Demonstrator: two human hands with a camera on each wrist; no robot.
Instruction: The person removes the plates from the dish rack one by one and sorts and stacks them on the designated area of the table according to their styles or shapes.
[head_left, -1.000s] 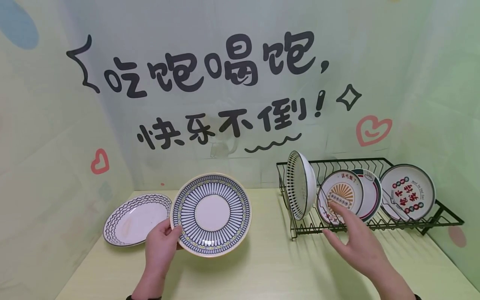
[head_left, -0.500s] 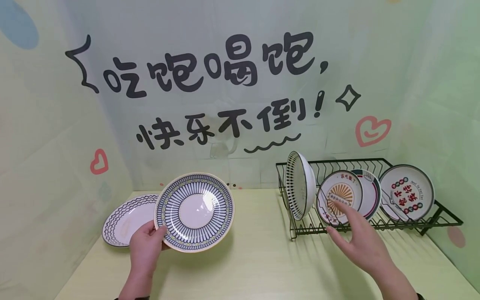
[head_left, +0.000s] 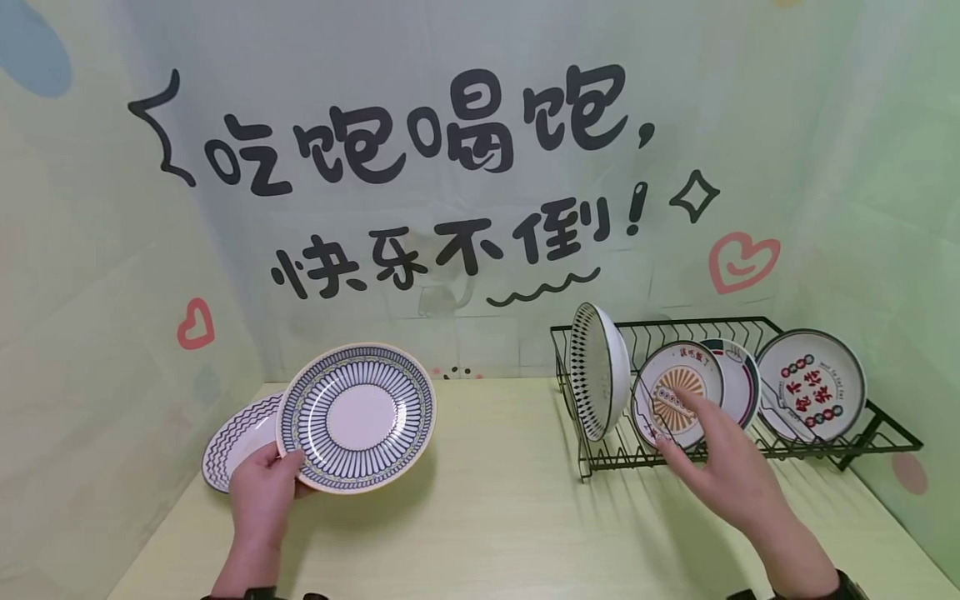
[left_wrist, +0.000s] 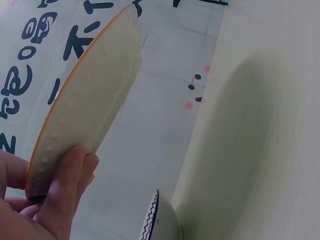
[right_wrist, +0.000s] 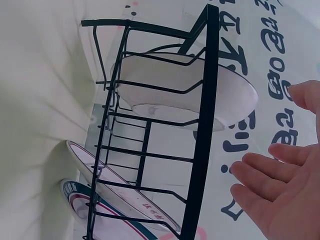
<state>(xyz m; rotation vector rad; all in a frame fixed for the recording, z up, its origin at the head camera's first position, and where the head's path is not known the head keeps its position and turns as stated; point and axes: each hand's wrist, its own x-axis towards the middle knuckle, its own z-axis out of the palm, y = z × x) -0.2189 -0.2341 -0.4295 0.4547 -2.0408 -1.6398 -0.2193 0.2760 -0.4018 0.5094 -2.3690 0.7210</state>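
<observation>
My left hand [head_left: 262,492] grips the left rim of a round plate [head_left: 363,417] with a blue striped pattern, thumb on the front and fingers behind. The plate is held up off the table, its face toward the head camera; the left wrist view shows its plain back [left_wrist: 92,95]. Behind it, a plate with wavy lines [head_left: 232,442] is partly hidden. My right hand [head_left: 738,483] is spread with nothing in it, in front of the black dish rack [head_left: 705,457]. Standing in the rack are a tilted bowl [head_left: 600,375] and a small plate with a sunburst [head_left: 678,392].
Farther right in the rack stand a plate with a dark and red rim [head_left: 738,375] and a larger plate with red lettering [head_left: 813,387]. A pale table [head_left: 480,517] lies below, with a printed backdrop [head_left: 450,333] close behind it.
My left hand has moved left with the striped plate, which now covers more of the wavy-lined plate. My right hand has shifted only slightly near the rack.
</observation>
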